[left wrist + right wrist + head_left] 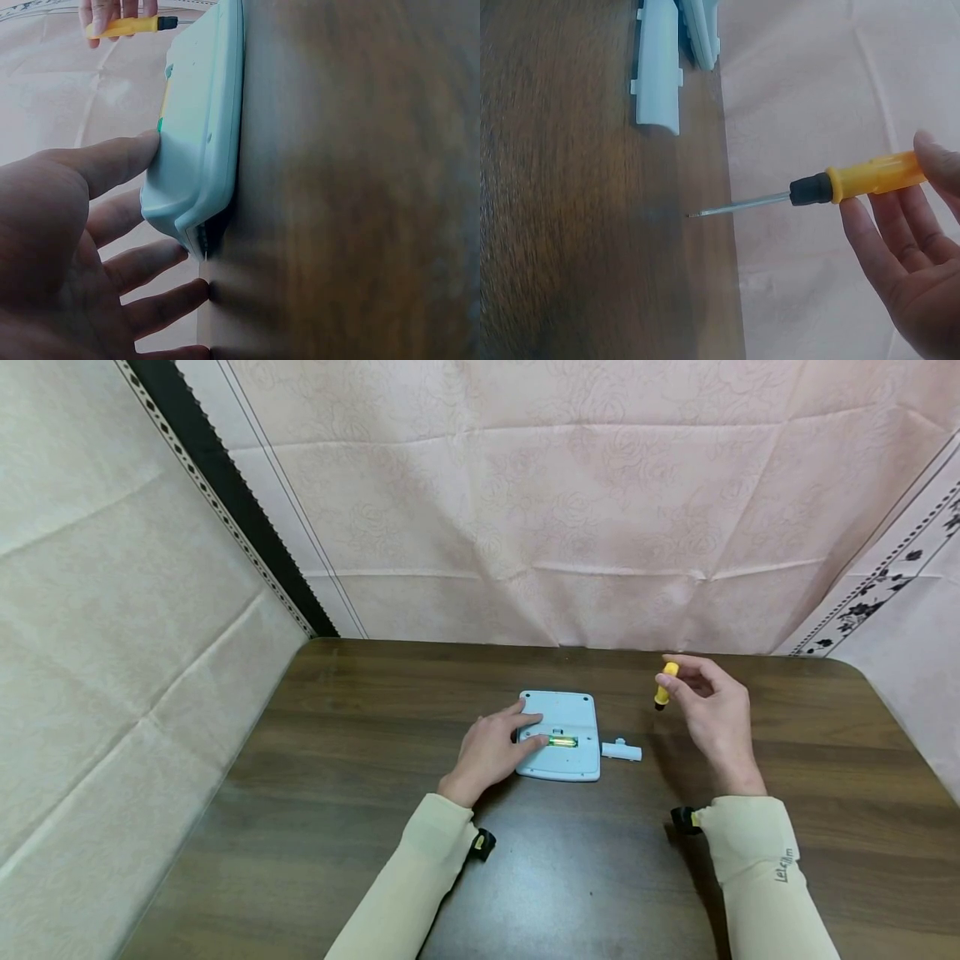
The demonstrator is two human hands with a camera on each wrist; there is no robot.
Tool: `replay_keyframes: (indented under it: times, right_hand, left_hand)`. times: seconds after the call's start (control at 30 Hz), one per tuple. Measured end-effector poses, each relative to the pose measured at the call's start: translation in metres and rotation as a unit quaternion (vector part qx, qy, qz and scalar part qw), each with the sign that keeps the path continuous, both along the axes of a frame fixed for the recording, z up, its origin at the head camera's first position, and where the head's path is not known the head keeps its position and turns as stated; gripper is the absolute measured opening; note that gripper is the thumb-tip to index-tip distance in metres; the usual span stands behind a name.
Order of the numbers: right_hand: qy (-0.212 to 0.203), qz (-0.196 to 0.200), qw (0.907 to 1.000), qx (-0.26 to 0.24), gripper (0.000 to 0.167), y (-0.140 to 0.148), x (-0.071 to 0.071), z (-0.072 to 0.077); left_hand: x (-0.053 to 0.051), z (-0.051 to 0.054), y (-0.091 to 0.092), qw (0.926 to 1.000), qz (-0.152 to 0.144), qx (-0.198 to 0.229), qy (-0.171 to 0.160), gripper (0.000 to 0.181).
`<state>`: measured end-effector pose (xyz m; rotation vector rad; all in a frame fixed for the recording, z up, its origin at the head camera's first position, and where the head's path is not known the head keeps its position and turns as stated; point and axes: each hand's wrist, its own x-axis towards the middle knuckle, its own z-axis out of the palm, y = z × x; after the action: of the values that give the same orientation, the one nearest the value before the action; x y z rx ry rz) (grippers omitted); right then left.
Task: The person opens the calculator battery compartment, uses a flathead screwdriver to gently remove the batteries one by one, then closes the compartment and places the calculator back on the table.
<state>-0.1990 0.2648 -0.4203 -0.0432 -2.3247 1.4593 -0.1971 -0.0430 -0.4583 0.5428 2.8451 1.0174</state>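
A light blue, flat plastic device [558, 714] lies on the table with an uncovered battery slot facing up. Inside that slot sits a green and gold battery [562, 742]. My left hand [491, 747] rests on the device's left side, thumb on its upper face by the battery and fingers spread along the edge. Just right of the device lies a narrow light blue battery cover [622, 750]. Farther right, my right hand [712, 714] holds a yellow screwdriver [874, 178] by its handle, above the table. In the right wrist view its metal shaft points away from the fingers, toward the table.
The dark wooden table [337, 827] has its far edge just beyond the device. A pale patterned cloth [585, 510] hangs behind it, with another cloth [112, 610] at the left. Black wrist bands [483, 843] sit at both cuffs.
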Motion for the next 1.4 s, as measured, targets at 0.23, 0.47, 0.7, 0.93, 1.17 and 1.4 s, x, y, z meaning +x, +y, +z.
replay_keyframes:
  times: [0.23,0.47,0.7,0.93,1.17,1.4]
  right_hand:
    - [0.001,0.011,0.9999,0.002,0.038,-0.002,0.003,0.005]
    - [0.002,0.040,0.9989,-0.024,0.039,-0.005,0.007,0.014]
    - [0.032,0.101,0.9898,-0.095,0.036,-0.016,0.010,0.023]
    - [0.030,0.145,0.9777,-0.149,0.036,-0.032,0.013,0.027]
    - [0.018,0.163,0.9761,-0.143,0.035,-0.044,0.015,0.025]
    - [0.012,0.175,0.9811,-0.083,0.033,-0.053,0.016,0.021]
  left_hand:
    - [0.000,0.000,0.000,1.0000,0.000,0.000,0.002,0.045]
    - [-0.001,-0.001,0.001,1.0000,0.002,-0.002,0.003,0.045]
    - [0.000,-0.003,0.002,0.9999,0.009,-0.013,-0.002,0.045]
    - [0.000,-0.003,0.004,0.9998,0.015,-0.012,-0.002,0.045]
    - [0.001,-0.002,0.004,0.9997,0.018,-0.014,-0.003,0.045]
    - [0.001,-0.001,0.005,0.9995,0.020,-0.022,-0.007,0.045]
